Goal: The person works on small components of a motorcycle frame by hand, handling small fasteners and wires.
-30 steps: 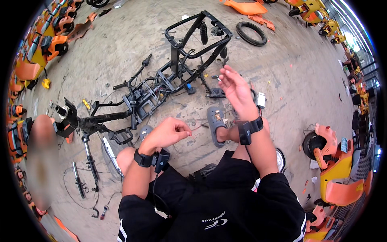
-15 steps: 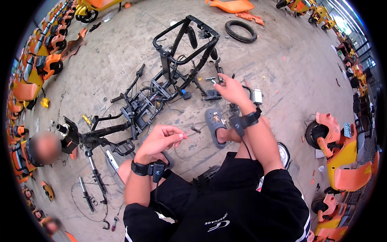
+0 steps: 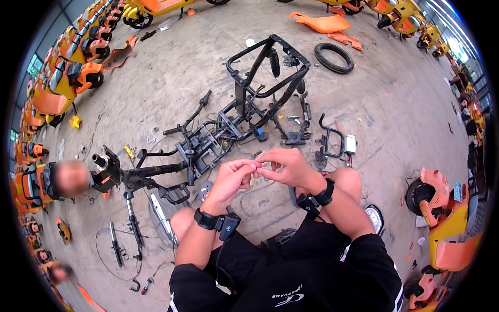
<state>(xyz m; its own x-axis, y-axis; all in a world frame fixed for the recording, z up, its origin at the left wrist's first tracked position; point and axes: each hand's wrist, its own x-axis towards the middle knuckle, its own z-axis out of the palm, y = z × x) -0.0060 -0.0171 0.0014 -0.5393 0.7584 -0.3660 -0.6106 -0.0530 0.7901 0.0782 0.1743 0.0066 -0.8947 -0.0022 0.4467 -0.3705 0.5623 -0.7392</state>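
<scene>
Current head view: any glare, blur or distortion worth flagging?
Head view: glare around bright white strips, upper right; head view, left: a person's head smoothed into blur; head view, edges: black surround, scene curving toward the rim; head view, centre: bare left hand and bare right hand reasonably sharp.

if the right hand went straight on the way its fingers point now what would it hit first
Most likely the left hand: the right hand points toward it, and their fingertips look nearly or just touching, though one view leaves the exact depth unclear.
</scene>
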